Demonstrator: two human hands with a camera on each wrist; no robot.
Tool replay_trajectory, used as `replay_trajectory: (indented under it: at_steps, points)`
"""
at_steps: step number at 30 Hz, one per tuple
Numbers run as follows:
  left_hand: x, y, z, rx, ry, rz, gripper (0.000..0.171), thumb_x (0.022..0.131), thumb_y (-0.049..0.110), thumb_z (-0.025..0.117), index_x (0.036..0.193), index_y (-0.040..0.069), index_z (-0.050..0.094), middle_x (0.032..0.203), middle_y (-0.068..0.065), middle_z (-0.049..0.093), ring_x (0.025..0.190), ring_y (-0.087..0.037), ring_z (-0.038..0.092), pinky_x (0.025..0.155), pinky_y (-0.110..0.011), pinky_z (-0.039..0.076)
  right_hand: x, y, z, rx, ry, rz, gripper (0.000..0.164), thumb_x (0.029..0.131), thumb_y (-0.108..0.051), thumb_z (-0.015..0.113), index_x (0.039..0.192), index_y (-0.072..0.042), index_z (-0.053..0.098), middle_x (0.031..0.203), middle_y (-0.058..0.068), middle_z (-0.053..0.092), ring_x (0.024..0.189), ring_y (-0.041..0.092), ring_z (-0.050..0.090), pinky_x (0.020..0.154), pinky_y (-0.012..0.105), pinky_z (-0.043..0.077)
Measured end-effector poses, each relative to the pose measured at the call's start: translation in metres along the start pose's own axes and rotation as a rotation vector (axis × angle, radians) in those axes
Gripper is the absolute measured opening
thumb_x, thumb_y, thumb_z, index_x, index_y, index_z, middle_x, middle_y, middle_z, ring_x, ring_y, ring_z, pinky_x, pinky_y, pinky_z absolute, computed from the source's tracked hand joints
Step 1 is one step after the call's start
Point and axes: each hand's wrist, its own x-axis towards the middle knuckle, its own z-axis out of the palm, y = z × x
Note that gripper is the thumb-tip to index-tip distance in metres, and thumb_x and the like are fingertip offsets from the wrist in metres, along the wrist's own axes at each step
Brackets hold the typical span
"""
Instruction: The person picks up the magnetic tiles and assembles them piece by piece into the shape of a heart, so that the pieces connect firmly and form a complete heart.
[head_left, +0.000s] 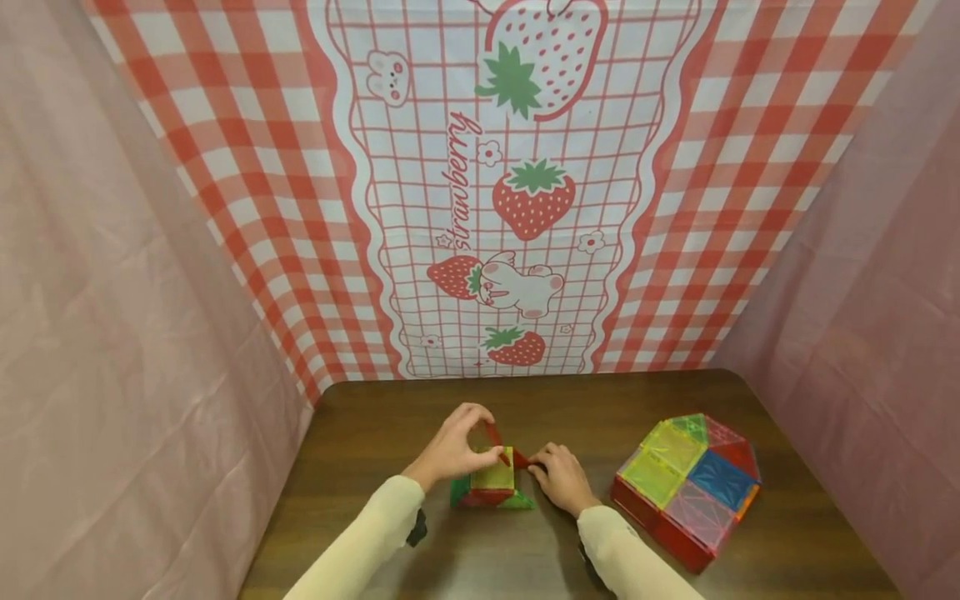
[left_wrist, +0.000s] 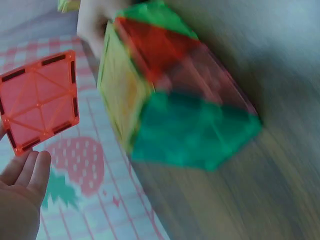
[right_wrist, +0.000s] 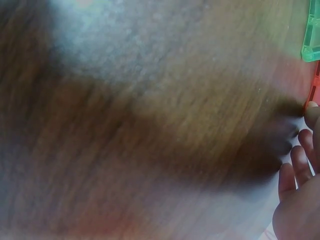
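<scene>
A small structure of translucent magnetic tiles [head_left: 492, 477] stands on the table, with a yellow square on it and green pieces at its sides. My left hand [head_left: 453, 446] pinches a red square magnetic tile [left_wrist: 39, 105] by its edges, upright above the back of the structure. My right hand [head_left: 562, 479] rests low at the structure's right side. Its fingertips hold the end of another red magnetic tile [head_left: 521, 459], next to the yellow square. In the right wrist view only that tile's edge shows, beside a green tile [right_wrist: 312, 35].
On the right of the brown table [head_left: 390, 408] sits a larger stack of magnetic tiles [head_left: 688, 487], topped with yellow, blue, pink, green and red. A checked strawberry cloth [head_left: 652, 208] hangs behind the table, and pink curtains [head_left: 150, 292] flank it.
</scene>
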Motion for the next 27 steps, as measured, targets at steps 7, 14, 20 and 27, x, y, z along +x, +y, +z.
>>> replay_trajectory:
  at_steps: [7, 14, 20, 27]
  points:
    - [0.009, 0.014, 0.023, 0.075, -0.203, -0.003, 0.041, 0.087, 0.04, 0.076, 0.119, 0.017, 0.065, 0.131, -0.002, 0.06, 0.123, -0.021, 0.057, 0.101, -0.041, 0.052, 0.0, 0.001, -0.001, 0.018, -0.031, -0.011, 0.009, 0.089, -0.012, 0.076, 0.097, -0.014, 0.079, 0.094, 0.0, 0.067, 0.087, 0.021, 0.06, 0.08, 0.045, 0.051]
    - [0.013, 0.012, 0.031, 0.185, -0.28, 0.026, 0.043, 0.085, 0.044, 0.076, 0.118, 0.018, 0.066, 0.128, 0.0, 0.063, 0.118, -0.02, 0.059, 0.1, -0.038, 0.051, 0.0, 0.005, -0.006, 0.028, -0.047, 0.005, 0.02, 0.087, 0.001, 0.073, 0.098, -0.014, 0.079, 0.094, 0.001, 0.066, 0.089, 0.023, 0.06, 0.08, 0.047, 0.05]
    - [0.013, 0.01, 0.037, 0.253, -0.313, 0.051, 0.048, 0.084, 0.045, 0.076, 0.122, 0.018, 0.065, 0.127, 0.001, 0.064, 0.117, -0.02, 0.059, 0.101, -0.038, 0.05, 0.001, 0.005, -0.009, 0.05, -0.069, 0.027, 0.022, 0.088, 0.003, 0.07, 0.1, -0.014, 0.078, 0.097, 0.001, 0.067, 0.091, 0.024, 0.061, 0.082, 0.047, 0.051]
    - [0.012, 0.005, 0.046, 0.361, -0.329, 0.083, 0.054, 0.081, 0.047, 0.077, 0.125, 0.018, 0.062, 0.124, 0.002, 0.065, 0.116, -0.016, 0.059, 0.101, -0.034, 0.049, 0.001, 0.004, -0.01, 0.09, -0.062, 0.043, 0.022, 0.091, 0.002, 0.068, 0.109, -0.011, 0.073, 0.103, 0.005, 0.069, 0.098, 0.027, 0.064, 0.088, 0.048, 0.053]
